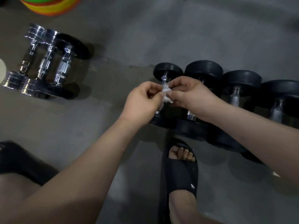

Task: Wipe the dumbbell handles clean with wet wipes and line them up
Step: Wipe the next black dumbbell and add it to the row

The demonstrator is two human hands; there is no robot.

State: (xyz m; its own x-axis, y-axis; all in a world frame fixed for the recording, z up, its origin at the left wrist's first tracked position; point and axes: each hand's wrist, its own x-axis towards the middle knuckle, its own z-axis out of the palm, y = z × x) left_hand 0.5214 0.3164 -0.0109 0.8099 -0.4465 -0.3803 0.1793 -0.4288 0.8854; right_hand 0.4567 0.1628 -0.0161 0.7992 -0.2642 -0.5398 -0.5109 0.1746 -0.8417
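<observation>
A crumpled white wet wipe is pinched between my left hand and my right hand, both held above the floor. Directly beneath them lies a row of several black rubber-headed dumbbells with chrome handles, running from the centre to the right edge. My hands cover most of the leftmost handle of that row. Three more dumbbells lie side by side at the upper left: two chrome ones and one with black heads.
The floor is grey concrete. My foot in a black slide sandal stands just in front of the black row. A striped green, yellow and orange object sits at the top left. My knee and dark shorts fill the lower left.
</observation>
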